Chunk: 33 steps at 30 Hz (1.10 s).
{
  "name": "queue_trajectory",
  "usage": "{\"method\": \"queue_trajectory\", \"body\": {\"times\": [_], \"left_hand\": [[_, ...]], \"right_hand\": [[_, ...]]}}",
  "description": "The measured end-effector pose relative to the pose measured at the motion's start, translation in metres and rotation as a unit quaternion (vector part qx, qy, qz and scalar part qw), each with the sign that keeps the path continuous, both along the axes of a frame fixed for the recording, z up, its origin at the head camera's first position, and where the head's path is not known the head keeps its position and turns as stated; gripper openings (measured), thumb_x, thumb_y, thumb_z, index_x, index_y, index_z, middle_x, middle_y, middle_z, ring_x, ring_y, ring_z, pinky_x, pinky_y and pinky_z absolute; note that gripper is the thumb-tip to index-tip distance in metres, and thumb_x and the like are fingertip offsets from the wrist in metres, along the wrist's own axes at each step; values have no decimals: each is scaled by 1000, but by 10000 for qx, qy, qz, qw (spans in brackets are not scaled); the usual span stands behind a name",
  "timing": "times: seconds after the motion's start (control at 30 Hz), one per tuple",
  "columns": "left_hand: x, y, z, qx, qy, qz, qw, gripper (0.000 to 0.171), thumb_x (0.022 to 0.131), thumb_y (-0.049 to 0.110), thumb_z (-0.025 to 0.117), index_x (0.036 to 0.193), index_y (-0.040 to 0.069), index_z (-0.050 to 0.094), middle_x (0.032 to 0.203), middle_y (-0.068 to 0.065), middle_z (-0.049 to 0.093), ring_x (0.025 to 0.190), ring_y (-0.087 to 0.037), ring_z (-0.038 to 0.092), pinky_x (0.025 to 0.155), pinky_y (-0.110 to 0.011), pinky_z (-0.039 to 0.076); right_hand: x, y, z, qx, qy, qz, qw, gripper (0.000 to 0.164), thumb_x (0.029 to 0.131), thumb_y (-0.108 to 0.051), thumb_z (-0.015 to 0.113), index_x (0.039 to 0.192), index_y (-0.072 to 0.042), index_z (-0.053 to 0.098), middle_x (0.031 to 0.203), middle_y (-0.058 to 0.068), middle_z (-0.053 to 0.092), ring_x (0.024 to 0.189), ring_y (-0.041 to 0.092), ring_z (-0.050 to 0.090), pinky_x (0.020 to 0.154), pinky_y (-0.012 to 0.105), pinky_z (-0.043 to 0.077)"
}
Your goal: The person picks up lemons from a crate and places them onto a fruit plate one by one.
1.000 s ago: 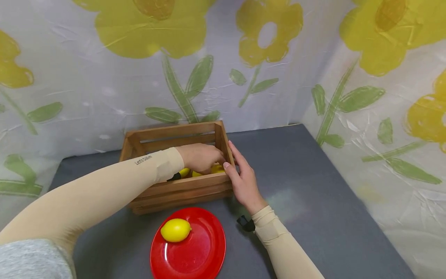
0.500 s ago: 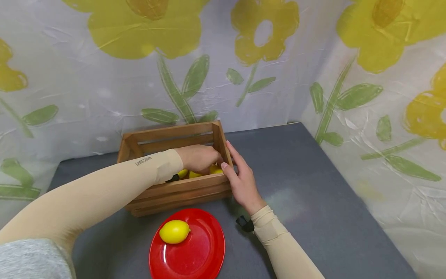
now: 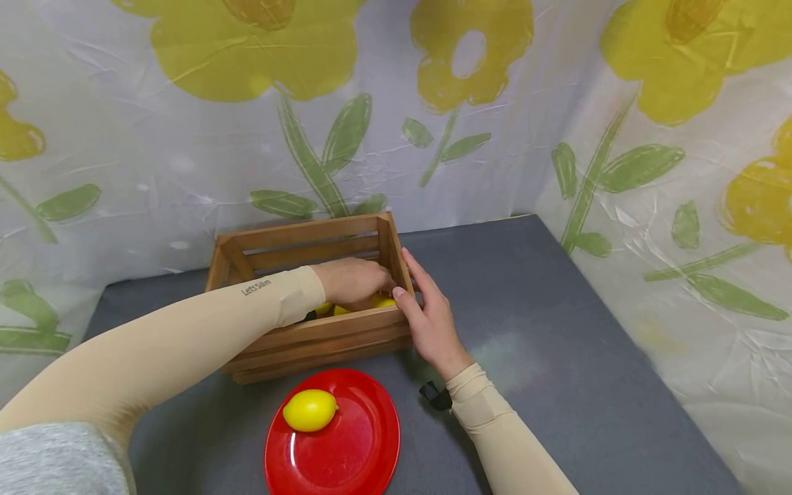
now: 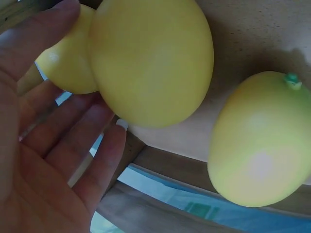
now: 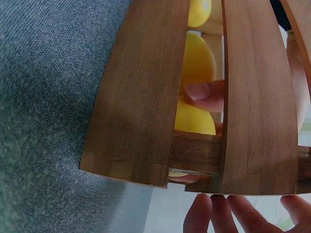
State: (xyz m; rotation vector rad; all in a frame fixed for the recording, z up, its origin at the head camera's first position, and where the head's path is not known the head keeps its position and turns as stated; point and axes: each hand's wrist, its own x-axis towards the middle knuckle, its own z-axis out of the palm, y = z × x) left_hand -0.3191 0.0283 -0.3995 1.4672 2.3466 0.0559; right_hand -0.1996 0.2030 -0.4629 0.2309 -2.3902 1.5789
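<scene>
A wooden slatted crate (image 3: 322, 333) stands on the dark table, with several yellow fruits inside. My left hand (image 3: 355, 280) reaches down into its right end. In the left wrist view, the thumb and fingers of that hand curl round a lemon (image 4: 70, 60). A larger yellow fruit (image 4: 153, 63) lies against that lemon, and another yellow fruit (image 4: 262, 141) with a green stem tip lies apart to the right. My right hand (image 3: 431, 323) rests against the crate's outer right end, its fingers extended and the thumb at the front corner.
A red plate (image 3: 346, 457) lies in front of the crate with one lemon (image 3: 311, 410) on it. The grey table (image 3: 557, 357) extends to the right. Flower-printed sheeting (image 3: 470, 165) hangs behind and at the right side.
My left hand has shifted only slightly inside the crate, its fingers staying among the yellow fruits. The right hand keeps its place on the crate's end, and the plate has not moved.
</scene>
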Motion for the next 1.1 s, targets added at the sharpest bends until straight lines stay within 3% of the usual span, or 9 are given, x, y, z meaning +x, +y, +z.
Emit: {"method": "queue_trajectory", "body": {"times": [0.33, 0.57, 0.8, 1.1], "left_hand": [[0, -6, 1, -203, 24, 57, 9998, 46, 101, 13, 71, 146, 19, 69, 142, -4, 72, 129, -25, 70, 115, -45, 55], [1, -10, 18, -45, -146, 198, 9997, 53, 92, 11, 80, 144, 19, 71, 143, 1, 72, 129, -24, 66, 115, -43, 54], [4, -24, 33, 60, -250, 445, 9987, 57, 90, 23, 88, 144, 17, 70, 137, -2, 72, 119, -21, 67, 108, -41, 58], [11, -48, 58, 471, -45, 737, 9962, 54, 89, 28, 87, 140, 20, 72, 138, 0, 71, 120, -22, 67, 111, -45, 56]], "right_hand": [[-1, -2, 0, -40, -20, 54, 10000, 60, 109, -38, 52, 167, -44, 37, 169, -18, 43, 135, 25, 61, 110, 58, 53], [0, -1, 1, -64, -25, 0, 10000, 61, 109, -39, 53, 167, -45, 37, 169, -18, 43, 133, 27, 60, 110, 58, 53], [0, 0, -2, -76, -15, -3, 10000, 61, 110, -38, 54, 167, -46, 36, 171, -19, 40, 138, 24, 58, 116, 57, 48], [-1, -2, -1, -83, -37, -19, 10000, 59, 110, -39, 53, 167, -47, 36, 170, -19, 41, 138, 24, 57, 116, 56, 48]]}}
